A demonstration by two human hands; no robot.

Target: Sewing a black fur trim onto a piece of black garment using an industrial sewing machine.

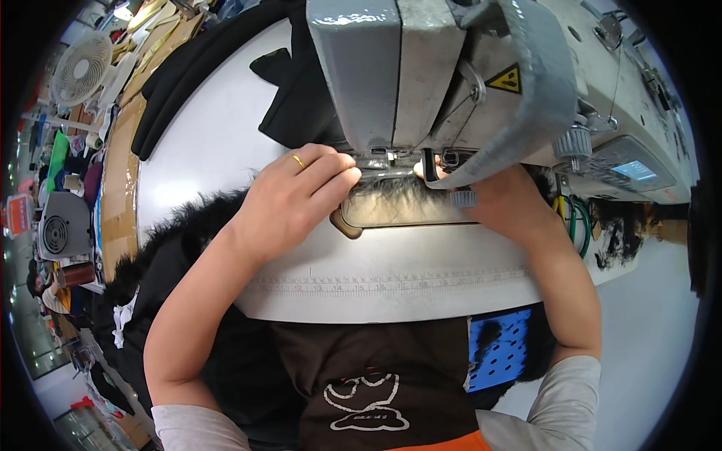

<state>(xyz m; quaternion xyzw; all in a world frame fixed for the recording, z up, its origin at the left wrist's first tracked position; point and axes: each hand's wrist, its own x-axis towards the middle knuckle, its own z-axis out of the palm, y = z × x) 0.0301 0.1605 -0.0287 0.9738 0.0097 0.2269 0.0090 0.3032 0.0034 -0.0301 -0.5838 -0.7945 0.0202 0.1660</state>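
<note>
Head view: shaggy black fur [197, 213], wispy along its edge, shows left of centre and mid-frame; the left hand [289, 199] pinches it; I cannot tell the right hand's [511, 199] grip.

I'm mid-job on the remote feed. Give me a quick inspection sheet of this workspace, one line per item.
Surface: white table, with a ruler scale along its near edge.
Job's things: grey sewing machine; black furry fabric between the hands, in front of the machine head.
Clutter: black fabric pieces at the table's far left.
Hands: left hand has its fingertips close to the fur, grip unclear; right hand is partly hidden by the machine's guard.
Cables: green cable-like loop beside the table, right; ends not clear.
Surroundings: white fan and mixed items, left; lit screen on the machine, right.
</note>
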